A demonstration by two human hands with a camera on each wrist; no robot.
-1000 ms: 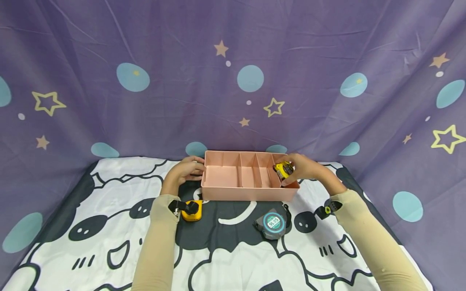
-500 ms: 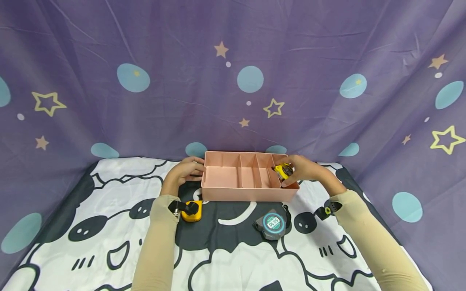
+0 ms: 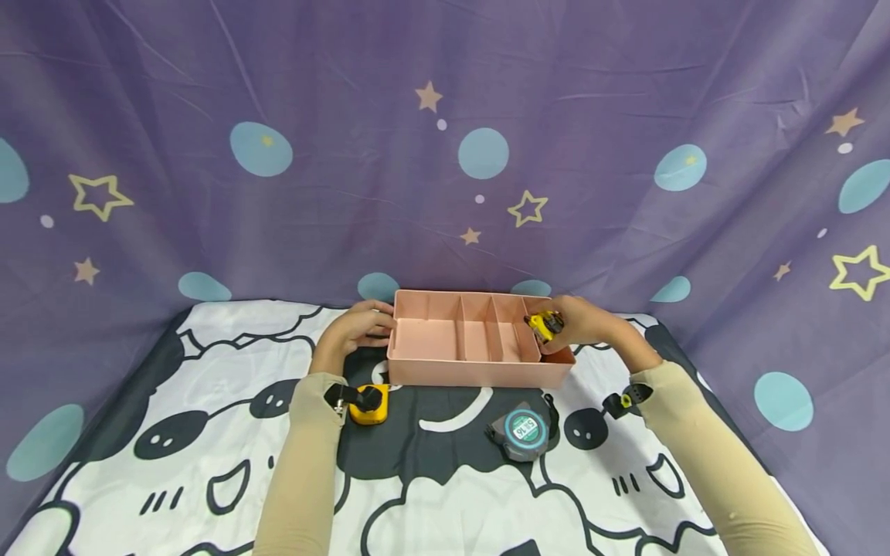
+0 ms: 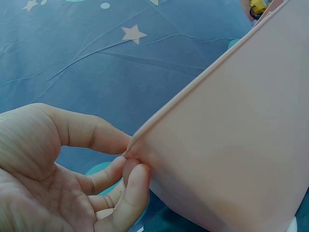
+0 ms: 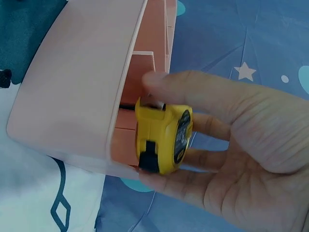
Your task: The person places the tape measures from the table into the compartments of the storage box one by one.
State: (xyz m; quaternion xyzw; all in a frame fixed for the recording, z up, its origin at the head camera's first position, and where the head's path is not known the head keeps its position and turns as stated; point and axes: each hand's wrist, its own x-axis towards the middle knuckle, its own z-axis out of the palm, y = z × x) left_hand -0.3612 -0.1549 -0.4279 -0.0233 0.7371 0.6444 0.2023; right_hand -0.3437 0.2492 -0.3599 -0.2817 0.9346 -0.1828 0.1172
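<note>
Two hands are at the pink box (image 3: 480, 375), one at each end. The right hand (image 3: 580, 320) has a yellow tape measure (image 5: 159, 137) pinched between thumb and fingers at the mouth of the right end compartment (image 5: 124, 146); the walls leave a narrow space there, and I can't tell how deep the tape measure sits. The left hand (image 3: 353, 326) touches the box's left end, fingers loosely bent, tips at the corner by the rim. Both forearms, in beige sleeves (image 3: 300, 463), slant inward from the person's side. Under the left wrist, near the box's front corner, lies a second yellow tape measure (image 3: 370, 415), partly covered by the black wrist camera (image 3: 365, 397). A grey tape measure (image 3: 525, 429) lies in front of the right half, a strip of patterned cloth (image 3: 459, 510) between it and the box. A purple curtain (image 3: 348, 139) hangs behind the rear rim.
</note>
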